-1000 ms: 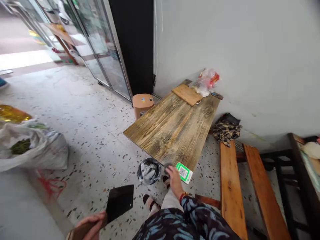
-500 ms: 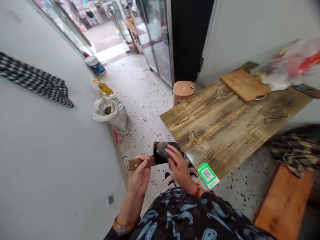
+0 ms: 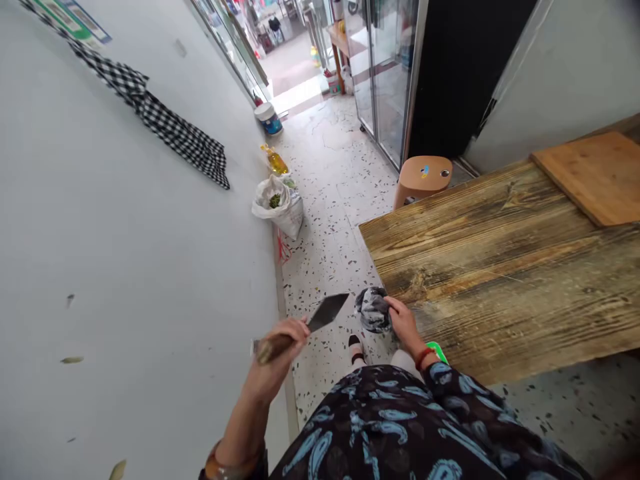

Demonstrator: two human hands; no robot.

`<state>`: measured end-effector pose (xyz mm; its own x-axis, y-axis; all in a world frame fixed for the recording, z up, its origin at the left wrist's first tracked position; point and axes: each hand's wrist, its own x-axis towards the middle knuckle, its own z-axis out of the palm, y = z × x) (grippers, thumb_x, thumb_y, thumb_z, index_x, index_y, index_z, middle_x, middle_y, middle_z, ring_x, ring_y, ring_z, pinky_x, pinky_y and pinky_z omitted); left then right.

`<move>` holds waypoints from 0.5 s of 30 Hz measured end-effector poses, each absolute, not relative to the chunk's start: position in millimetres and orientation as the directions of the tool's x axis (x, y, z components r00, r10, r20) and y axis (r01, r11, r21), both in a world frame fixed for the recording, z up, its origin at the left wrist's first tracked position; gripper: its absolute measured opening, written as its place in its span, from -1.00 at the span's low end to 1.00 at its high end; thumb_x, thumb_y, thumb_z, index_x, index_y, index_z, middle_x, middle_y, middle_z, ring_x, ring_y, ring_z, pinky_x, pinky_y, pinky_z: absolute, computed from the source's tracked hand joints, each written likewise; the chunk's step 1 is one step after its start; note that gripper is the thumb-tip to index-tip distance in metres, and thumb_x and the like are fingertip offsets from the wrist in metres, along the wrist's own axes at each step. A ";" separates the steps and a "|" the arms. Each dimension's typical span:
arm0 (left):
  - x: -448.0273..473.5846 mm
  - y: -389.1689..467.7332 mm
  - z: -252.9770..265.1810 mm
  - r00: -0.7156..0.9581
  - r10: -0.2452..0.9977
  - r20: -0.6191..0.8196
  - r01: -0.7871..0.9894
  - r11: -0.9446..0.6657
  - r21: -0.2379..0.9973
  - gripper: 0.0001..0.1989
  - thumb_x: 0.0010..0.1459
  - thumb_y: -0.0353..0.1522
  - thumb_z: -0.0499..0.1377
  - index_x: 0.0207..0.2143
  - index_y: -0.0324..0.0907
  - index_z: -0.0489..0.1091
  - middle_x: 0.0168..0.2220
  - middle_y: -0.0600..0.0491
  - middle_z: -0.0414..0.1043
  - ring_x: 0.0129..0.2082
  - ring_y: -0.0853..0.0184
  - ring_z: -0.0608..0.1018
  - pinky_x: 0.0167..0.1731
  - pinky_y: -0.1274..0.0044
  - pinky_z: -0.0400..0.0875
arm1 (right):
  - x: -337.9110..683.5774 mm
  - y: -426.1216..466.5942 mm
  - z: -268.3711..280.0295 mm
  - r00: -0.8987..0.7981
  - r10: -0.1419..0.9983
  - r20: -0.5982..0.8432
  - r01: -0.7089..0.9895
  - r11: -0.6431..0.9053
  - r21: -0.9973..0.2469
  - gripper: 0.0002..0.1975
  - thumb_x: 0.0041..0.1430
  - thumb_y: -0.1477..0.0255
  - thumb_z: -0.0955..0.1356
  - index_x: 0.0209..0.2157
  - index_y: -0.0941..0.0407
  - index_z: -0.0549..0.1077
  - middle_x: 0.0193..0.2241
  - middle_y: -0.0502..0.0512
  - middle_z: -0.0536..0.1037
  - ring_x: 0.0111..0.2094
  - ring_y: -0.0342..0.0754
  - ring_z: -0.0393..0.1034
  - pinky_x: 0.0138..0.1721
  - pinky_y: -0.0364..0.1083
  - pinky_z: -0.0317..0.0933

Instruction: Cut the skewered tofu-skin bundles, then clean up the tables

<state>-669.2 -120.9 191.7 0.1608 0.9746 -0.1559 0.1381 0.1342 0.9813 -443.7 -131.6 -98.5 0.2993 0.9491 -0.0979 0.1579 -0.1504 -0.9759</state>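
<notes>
My left hand point(image 3: 283, 357) is wrapped round the wooden handle of a kitchen knife point(image 3: 327, 312), a broad cleaver by its look. Its dark blade is tilted and points up to the right, over the floor. Beside the table corner, my right hand point(image 3: 405, 327) grips a crumpled dark grey and whitish rag point(image 3: 373, 310). A small gap separates the rag from the blade tip. The fingertips of my right hand are partly hidden behind the rag.
To the right stands a wooden table point(image 3: 450, 267) with a cutting board point(image 3: 595, 177) on it. A stool point(image 3: 425, 175) is behind it. Along the left wall are a white sack point(image 3: 287, 213), an oil bottle point(image 3: 275, 161) and a bucket point(image 3: 269, 119). A checkered cloth point(image 3: 180, 137) hangs there.
The rag has come off the blade and moved right with my right hand. My left hand has turned the knife, so the blade now slants upward. The view has shifted left.
</notes>
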 end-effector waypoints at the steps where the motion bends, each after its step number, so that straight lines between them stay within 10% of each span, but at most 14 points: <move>1: -665.3 -119.7 198.6 0.336 0.926 -0.171 0.244 0.090 0.966 -0.95 -0.04 -0.40 0.30 -0.50 -0.09 0.49 -0.50 0.04 0.45 -0.37 0.24 0.50 0.14 0.18 0.21 | -434.0 -127.5 -88.5 0.296 0.950 -0.102 0.137 -0.147 -0.980 -0.65 0.11 0.44 0.22 -0.16 0.11 0.57 -0.11 0.22 0.57 -0.05 0.09 0.44 0.08 0.22 0.27; 4: -648.1 -112.9 214.7 0.742 0.627 -0.238 0.397 -0.124 0.909 -0.87 -0.03 -0.46 0.25 -0.45 -0.02 0.53 -0.47 0.01 0.49 -0.38 0.22 0.52 0.13 0.20 0.21 | -411.2 -110.1 -25.6 0.177 0.984 -0.037 0.062 -0.048 -0.997 -0.65 0.18 0.39 0.25 -0.04 0.06 0.51 0.04 0.14 0.49 0.08 0.03 0.35 0.19 0.15 0.16; 9: -625.1 -96.1 233.9 0.923 0.266 -0.276 0.375 -0.474 0.796 -0.76 0.02 -0.54 0.12 -0.50 0.00 0.44 -0.45 0.01 0.45 -0.31 0.19 0.49 0.04 0.27 0.26 | -424.3 -101.6 99.7 -0.342 0.899 0.272 -0.004 0.288 -0.958 -0.65 0.30 0.42 0.19 0.03 -0.06 0.45 0.07 0.01 0.46 0.12 -0.08 0.31 0.18 0.05 0.18; 15: -649.3 -96.3 255.8 0.926 0.271 -0.262 0.348 -0.346 0.871 -0.77 0.02 -0.50 0.17 -0.41 0.07 0.48 -0.43 0.05 0.49 -0.37 0.21 0.48 -0.07 0.33 0.37 | -472.4 -82.0 55.6 -0.377 0.894 0.243 0.035 0.276 -0.961 -0.69 0.19 0.52 0.24 -0.15 0.04 0.57 -0.07 0.07 0.57 -0.01 -0.06 0.42 0.07 -0.02 0.27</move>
<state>-649.3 -96.3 255.8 0.9262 0.2709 -0.2623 0.3480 -0.3461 0.8713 -472.4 -82.0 55.6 -0.3765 0.8939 0.2432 0.0347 0.2759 -0.9606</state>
